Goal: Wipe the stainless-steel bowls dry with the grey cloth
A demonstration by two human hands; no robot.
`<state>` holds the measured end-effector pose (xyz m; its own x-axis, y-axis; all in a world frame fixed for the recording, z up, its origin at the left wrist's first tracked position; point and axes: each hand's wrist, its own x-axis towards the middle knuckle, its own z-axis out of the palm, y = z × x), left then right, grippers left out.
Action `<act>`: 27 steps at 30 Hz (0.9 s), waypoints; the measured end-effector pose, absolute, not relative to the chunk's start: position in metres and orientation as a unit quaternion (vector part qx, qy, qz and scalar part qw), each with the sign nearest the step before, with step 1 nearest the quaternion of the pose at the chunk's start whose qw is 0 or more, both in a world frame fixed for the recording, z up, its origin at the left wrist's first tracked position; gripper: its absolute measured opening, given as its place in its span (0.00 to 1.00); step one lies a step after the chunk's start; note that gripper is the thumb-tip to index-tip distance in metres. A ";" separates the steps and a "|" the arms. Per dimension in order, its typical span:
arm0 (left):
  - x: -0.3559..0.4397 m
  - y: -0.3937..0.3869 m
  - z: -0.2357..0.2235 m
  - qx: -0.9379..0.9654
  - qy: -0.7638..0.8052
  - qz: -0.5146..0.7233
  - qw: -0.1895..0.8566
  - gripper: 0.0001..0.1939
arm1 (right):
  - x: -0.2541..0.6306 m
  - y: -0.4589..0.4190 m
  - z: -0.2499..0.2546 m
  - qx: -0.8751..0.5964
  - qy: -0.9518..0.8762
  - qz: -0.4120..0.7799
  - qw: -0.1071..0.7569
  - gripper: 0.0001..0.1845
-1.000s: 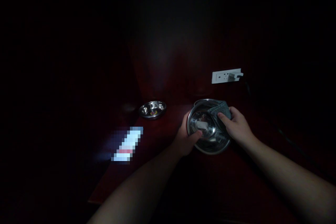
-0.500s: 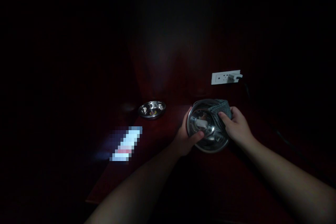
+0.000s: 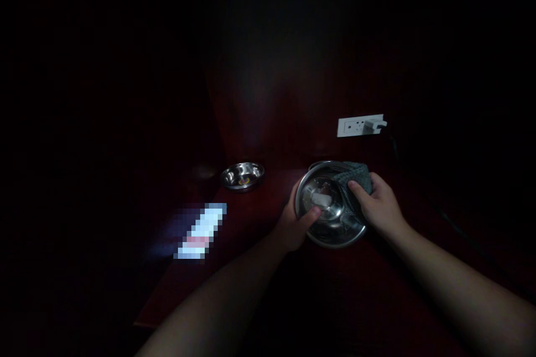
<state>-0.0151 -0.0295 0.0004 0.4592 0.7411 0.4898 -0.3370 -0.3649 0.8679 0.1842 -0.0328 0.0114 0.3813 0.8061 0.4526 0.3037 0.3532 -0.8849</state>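
Note:
A shiny steel bowl (image 3: 335, 237) is tilted toward me above the dark red table. My left hand (image 3: 296, 220) grips its left rim, thumb inside and the other fingers behind. In my right hand (image 3: 379, 201) is a grey-green cloth (image 3: 355, 178), pinched under the thumb and folded over the bowl's right rim. Part of the cloth lies against the inside of the bowl. A pale patch shows on the bowl's inner bottom; whether it is a label or a reflection I cannot tell.
A smaller steel dish (image 3: 243, 177) with a yellow sticker sits further back on the left. A bright, pixelated rectangle (image 3: 201, 231) lies near the table's left edge. On the back wall is a white socket plate (image 3: 360, 125) with a plug in it. Surroundings are very dark.
The bowl has shifted very slightly left and down, with both hands staying on it and the cloth. The view has tipped a little, so the dish and socket appear slightly lower.

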 end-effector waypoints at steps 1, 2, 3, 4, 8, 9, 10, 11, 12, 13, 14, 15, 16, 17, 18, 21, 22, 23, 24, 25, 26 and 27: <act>-0.015 -0.030 0.000 0.659 0.156 0.496 0.543 0.35 | 0.185 -0.032 0.011 -0.530 -0.523 0.198 0.637 0.15; -0.015 -0.030 0.000 0.659 0.160 0.495 0.543 0.35 | 0.186 -0.032 0.010 -0.528 -0.526 0.198 0.637 0.15; -0.015 -0.030 0.000 0.659 0.160 0.495 0.544 0.35 | 0.187 -0.031 0.010 -0.527 -0.528 0.197 0.636 0.16; -0.015 -0.030 0.000 0.658 0.159 0.496 0.544 0.35 | 0.187 -0.031 0.010 -0.527 -0.530 0.197 0.635 0.16; -0.014 -0.030 0.001 0.657 0.154 0.498 0.545 0.35 | 0.186 -0.032 0.012 -0.525 -0.531 0.199 0.635 0.16; -0.014 -0.031 0.001 0.659 0.154 0.499 0.541 0.35 | 0.185 -0.033 0.013 -0.525 -0.529 0.199 0.636 0.15; -0.014 -0.031 0.001 0.663 0.155 0.500 0.536 0.35 | 0.184 -0.034 0.014 -0.525 -0.528 0.200 0.637 0.15; -0.014 -0.031 0.001 0.667 0.155 0.500 0.530 0.35 | 0.183 -0.035 0.015 -0.525 -0.527 0.199 0.638 0.15; -0.014 -0.031 0.002 0.671 0.154 0.500 0.525 0.35 | 0.183 -0.035 0.015 -0.526 -0.526 0.197 0.639 0.15; -0.015 -0.032 0.002 0.676 0.151 0.500 0.520 0.36 | 0.183 -0.035 0.016 -0.527 -0.524 0.194 0.640 0.15; -0.015 -0.032 0.003 0.681 0.147 0.499 0.515 0.37 | 0.183 -0.035 0.015 -0.532 -0.522 0.190 0.640 0.15; -0.016 -0.033 0.004 0.685 0.143 0.500 0.509 0.38 | 0.183 -0.034 0.015 -0.537 -0.517 0.187 0.639 0.15; -0.016 -0.033 0.005 0.689 0.138 0.503 0.503 0.40 | 0.184 -0.033 0.014 -0.543 -0.509 0.186 0.641 0.15; -0.016 -0.034 0.006 0.692 0.133 0.507 0.497 0.41 | 0.184 -0.031 0.012 -0.545 -0.500 0.190 0.645 0.15; -0.017 -0.034 0.007 0.695 0.126 0.508 0.493 0.42 | 0.185 -0.030 0.011 -0.543 -0.490 0.197 0.653 0.16; -0.016 -0.035 0.009 0.699 0.099 0.498 0.504 0.44 | 0.186 -0.027 0.007 -0.522 -0.467 0.223 0.678 0.16; -0.015 -0.034 0.010 0.698 0.093 0.493 0.512 0.44 | 0.187 -0.027 0.006 -0.518 -0.464 0.226 0.682 0.16; -0.014 -0.034 0.010 0.695 0.090 0.489 0.519 0.44 | 0.187 -0.026 0.005 -0.516 -0.463 0.226 0.684 0.16; -0.014 -0.034 0.009 0.691 0.091 0.487 0.526 0.45 | 0.187 -0.026 0.005 -0.516 -0.465 0.224 0.684 0.16; -0.013 -0.033 0.009 0.687 0.094 0.486 0.532 0.45 | 0.188 -0.026 0.004 -0.517 -0.468 0.223 0.681 0.16; -0.012 -0.032 0.008 0.683 0.097 0.484 0.539 0.45 | 0.188 -0.026 0.003 -0.518 -0.472 0.222 0.678 0.16; -0.012 -0.032 0.008 0.679 0.098 0.482 0.545 0.46 | 0.189 -0.026 0.002 -0.521 -0.474 0.221 0.674 0.16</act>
<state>-0.0120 -0.0320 0.0078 0.5164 0.6580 0.5481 -0.3930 -0.3866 0.8343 0.1886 -0.0256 0.0025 0.4523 0.7927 0.4086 0.1954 0.3590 -0.9127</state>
